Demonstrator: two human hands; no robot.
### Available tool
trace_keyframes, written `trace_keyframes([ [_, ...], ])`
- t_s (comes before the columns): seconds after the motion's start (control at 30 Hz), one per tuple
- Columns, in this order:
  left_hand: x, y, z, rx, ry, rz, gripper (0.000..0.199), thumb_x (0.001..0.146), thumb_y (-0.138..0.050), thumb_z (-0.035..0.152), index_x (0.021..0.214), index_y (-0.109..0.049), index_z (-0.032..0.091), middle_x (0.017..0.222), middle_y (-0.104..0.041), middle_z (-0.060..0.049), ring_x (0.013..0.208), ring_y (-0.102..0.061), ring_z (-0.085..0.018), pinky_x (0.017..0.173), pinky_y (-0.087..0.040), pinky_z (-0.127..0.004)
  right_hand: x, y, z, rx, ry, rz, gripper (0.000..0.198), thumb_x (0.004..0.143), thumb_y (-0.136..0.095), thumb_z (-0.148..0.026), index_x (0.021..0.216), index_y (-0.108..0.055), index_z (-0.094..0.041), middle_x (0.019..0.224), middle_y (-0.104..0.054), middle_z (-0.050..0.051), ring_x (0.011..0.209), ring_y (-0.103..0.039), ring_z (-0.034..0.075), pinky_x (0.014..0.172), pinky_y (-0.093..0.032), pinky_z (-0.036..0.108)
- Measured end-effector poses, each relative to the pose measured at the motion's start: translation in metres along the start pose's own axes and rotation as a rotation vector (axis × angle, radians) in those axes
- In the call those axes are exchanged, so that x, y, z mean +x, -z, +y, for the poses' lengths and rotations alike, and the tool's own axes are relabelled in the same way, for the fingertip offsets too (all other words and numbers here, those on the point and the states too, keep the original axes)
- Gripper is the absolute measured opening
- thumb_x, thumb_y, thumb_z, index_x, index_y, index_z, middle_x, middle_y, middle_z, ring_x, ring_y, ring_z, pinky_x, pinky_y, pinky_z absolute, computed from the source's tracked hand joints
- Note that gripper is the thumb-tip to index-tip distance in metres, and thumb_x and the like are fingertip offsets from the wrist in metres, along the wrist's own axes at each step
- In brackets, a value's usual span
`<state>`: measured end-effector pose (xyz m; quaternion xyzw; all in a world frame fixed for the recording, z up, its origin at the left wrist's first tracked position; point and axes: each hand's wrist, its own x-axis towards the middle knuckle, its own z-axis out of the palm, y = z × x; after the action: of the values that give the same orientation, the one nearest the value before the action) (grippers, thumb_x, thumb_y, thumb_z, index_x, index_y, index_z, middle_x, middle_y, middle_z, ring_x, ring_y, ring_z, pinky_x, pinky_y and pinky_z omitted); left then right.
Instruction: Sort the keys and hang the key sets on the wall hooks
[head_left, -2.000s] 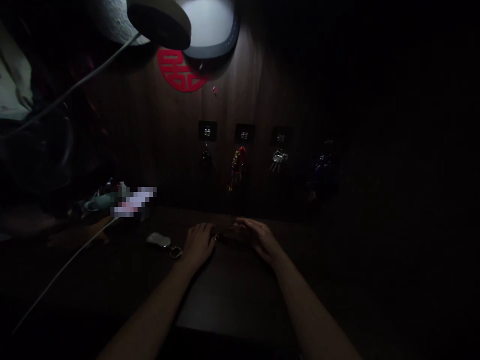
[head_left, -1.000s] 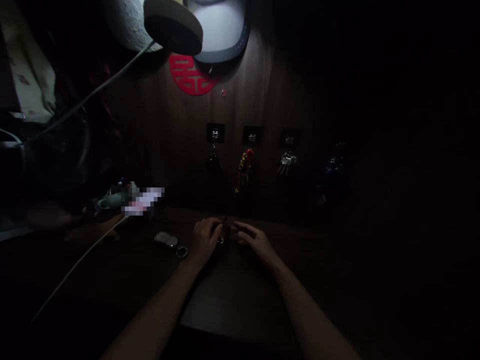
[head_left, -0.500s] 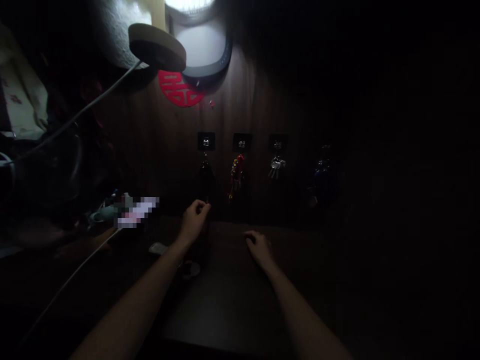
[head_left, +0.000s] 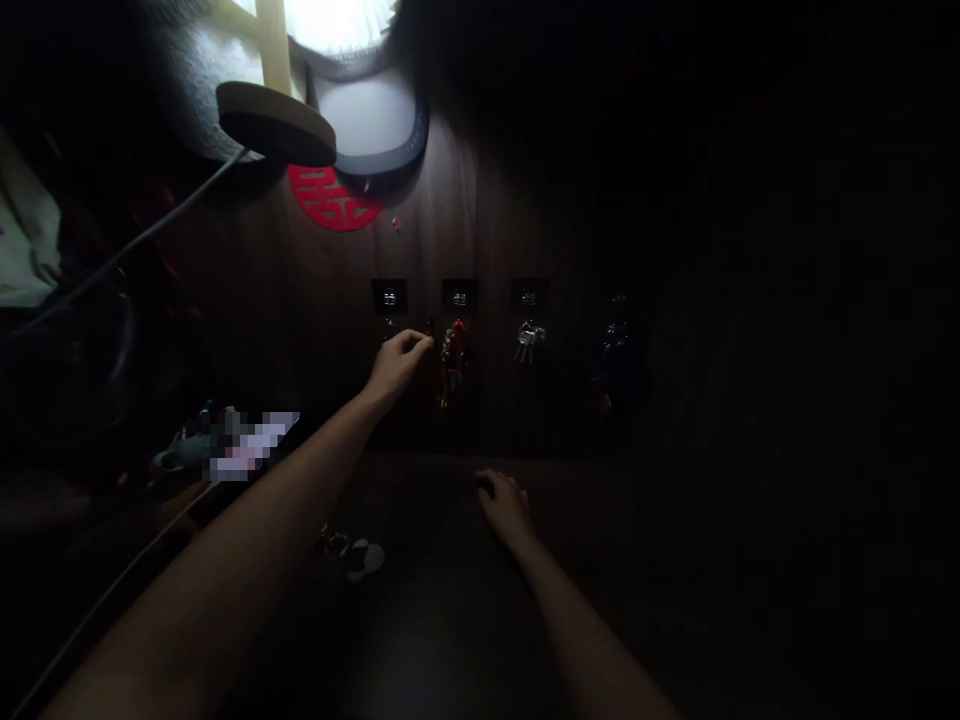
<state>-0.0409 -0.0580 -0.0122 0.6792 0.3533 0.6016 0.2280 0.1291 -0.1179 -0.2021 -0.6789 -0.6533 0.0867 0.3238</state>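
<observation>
My left hand (head_left: 401, 362) is raised in front of the dark wooden panel, thumb and fingertips pinched together. A tiny dark thing shows above the fingertips, too dim to name. Just right of that hand, a red and yellow braided cord (head_left: 452, 355) hangs from a black hook (head_left: 460, 296). Behind the hand, another black hook (head_left: 390, 296) holds something mostly hidden. My right hand (head_left: 506, 505) rests low near the table's back edge, fingers loosely bent and apart from the thumb, with nothing visible in it.
A bunch of keys (head_left: 529, 342) and a dark blue item (head_left: 619, 345) hang farther right. The lamp base (head_left: 276, 125) and its white cable (head_left: 172, 215) are upper left. Key rings with pale round tags (head_left: 367, 560) lie on the table (head_left: 442, 610).
My left hand has risen from near the table edge to the height of the hanging cord, moving slightly right. The right hand stays about where it was. The view has shifted a little.
</observation>
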Motion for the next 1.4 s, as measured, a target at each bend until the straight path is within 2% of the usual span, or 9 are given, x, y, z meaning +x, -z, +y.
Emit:
trace_keyframes([
  [0.1,0.014,-0.012,0.009,0.032,-0.046,-0.061,0.018,0.073,-0.054,0.033,0.072,-0.06,0.015,0.064,-0.06,0.001,0.06,-0.054,-0.011,0.056,-0.041,-0.021,-0.001,0.0,0.0,-0.016,0.002,-0.008,0.03,0.08,-0.042,-0.018,0.104,-0.058,-0.025,0.109,-0.061,0.002,0.105,-0.05,0.019,0.086,-0.033,0.034],
  [0.37,0.047,-0.036,0.02,0.302,-0.105,-0.001,0.018,0.073,-0.057,0.032,0.078,-0.065,0.016,0.074,-0.066,-0.002,0.071,-0.059,-0.015,0.065,-0.041,-0.024,-0.002,0.0,-0.001,-0.072,-0.01,-0.026,0.033,0.081,-0.041,-0.018,0.11,-0.056,-0.021,0.11,-0.06,0.006,0.108,-0.048,0.021,0.088,-0.032,0.034],
  [0.7,0.061,-0.039,0.008,0.305,-0.085,0.099,0.015,0.068,-0.063,0.027,0.079,-0.067,0.017,0.082,-0.069,-0.004,0.079,-0.061,-0.017,0.071,-0.043,-0.026,-0.004,0.002,-0.002,-0.013,-0.003,-0.017,0.029,0.079,-0.043,-0.017,0.103,-0.058,-0.025,0.109,-0.061,0.003,0.107,-0.048,0.02,0.088,-0.03,0.035],
  [0.97,0.056,-0.041,-0.005,0.275,-0.095,0.11,0.011,0.067,-0.063,0.026,0.075,-0.064,0.018,0.079,-0.069,-0.002,0.076,-0.062,-0.015,0.069,-0.045,-0.024,-0.005,0.003,-0.004,-0.024,-0.009,-0.021,0.029,0.079,-0.043,-0.017,0.103,-0.057,-0.026,0.108,-0.061,0.003,0.105,-0.048,0.02,0.087,-0.03,0.035],
  [1.13,0.047,-0.043,-0.013,0.261,-0.222,0.052,0.016,0.074,-0.054,0.022,0.085,-0.065,0.019,0.086,-0.068,-0.002,0.081,-0.062,-0.014,0.074,-0.046,-0.024,-0.005,0.002,-0.003,-0.005,-0.012,-0.022,0.029,0.079,-0.043,-0.017,0.103,-0.057,-0.025,0.109,-0.061,0.003,0.107,-0.047,0.02,0.089,-0.029,0.035],
  [1.4,0.021,-0.039,-0.02,0.392,-0.355,0.063,0.031,0.077,-0.05,0.017,0.106,-0.061,0.021,0.097,-0.06,-0.004,0.087,-0.059,-0.014,0.081,-0.045,-0.025,-0.003,0.001,-0.001,-0.038,-0.001,-0.028,0.028,0.079,-0.043,-0.018,0.102,-0.058,-0.026,0.108,-0.061,0.003,0.105,-0.047,0.02,0.086,-0.03,0.035],
])
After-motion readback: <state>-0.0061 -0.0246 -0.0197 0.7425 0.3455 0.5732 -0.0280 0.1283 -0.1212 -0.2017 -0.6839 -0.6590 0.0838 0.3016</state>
